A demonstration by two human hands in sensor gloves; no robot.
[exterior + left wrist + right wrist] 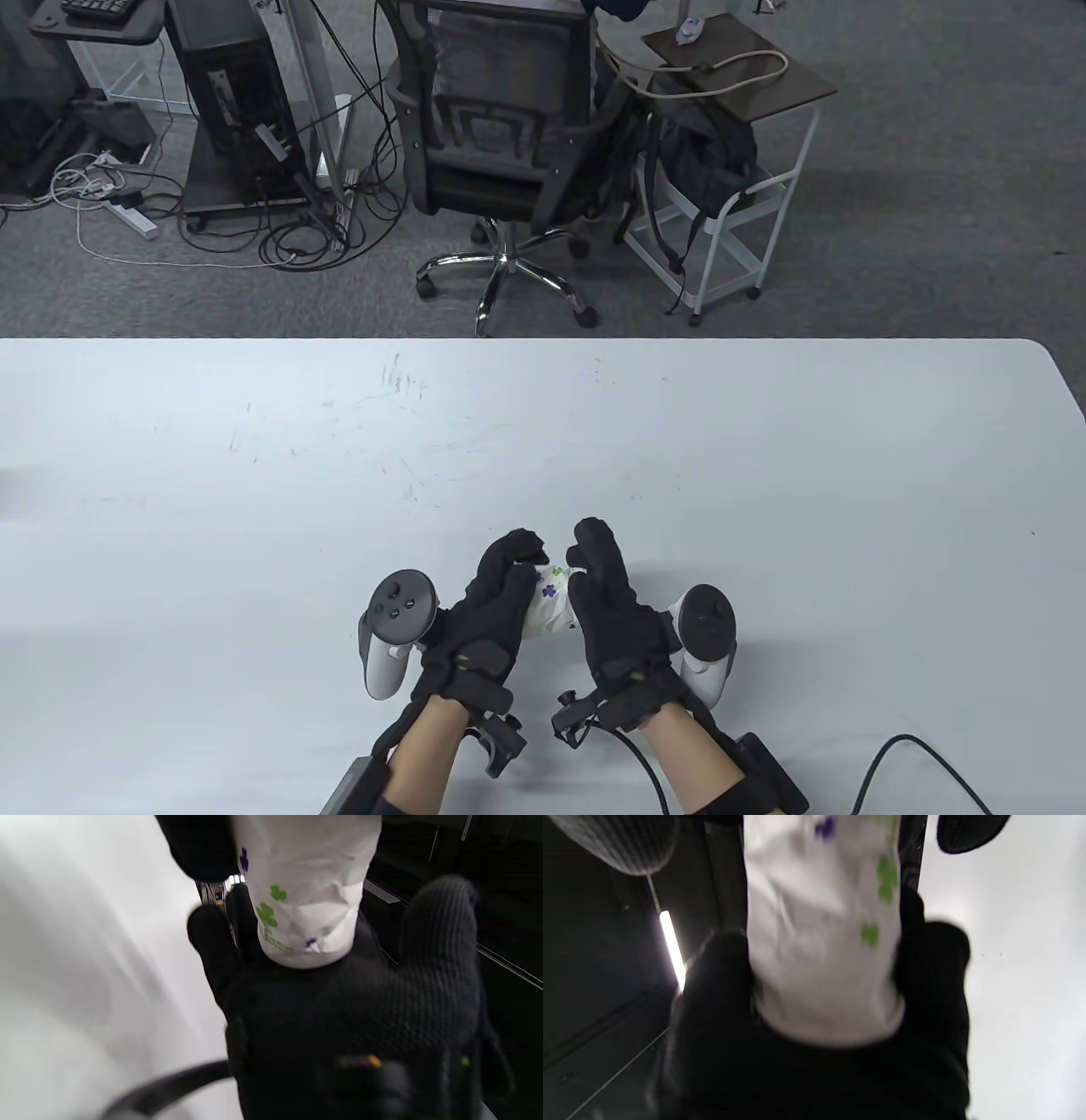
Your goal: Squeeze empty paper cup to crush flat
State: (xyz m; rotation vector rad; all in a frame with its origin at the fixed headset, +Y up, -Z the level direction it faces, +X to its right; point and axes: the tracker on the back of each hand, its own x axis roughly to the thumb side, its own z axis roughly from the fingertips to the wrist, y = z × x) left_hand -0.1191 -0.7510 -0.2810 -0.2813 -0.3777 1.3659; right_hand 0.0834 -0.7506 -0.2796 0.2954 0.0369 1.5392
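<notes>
The paper cup (pixel 550 598) is creased but not yet flat, pressed between the left hand (pixel 484 611) and right hand (pixel 612 604) above the counter (pixel 254 509). Both grips hold it; more squeezing is probably needed

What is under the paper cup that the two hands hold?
The paper cup sits pressed between the left hand and right hand, above the white table. Whether it touches the table is hidden by the gloves.
</notes>
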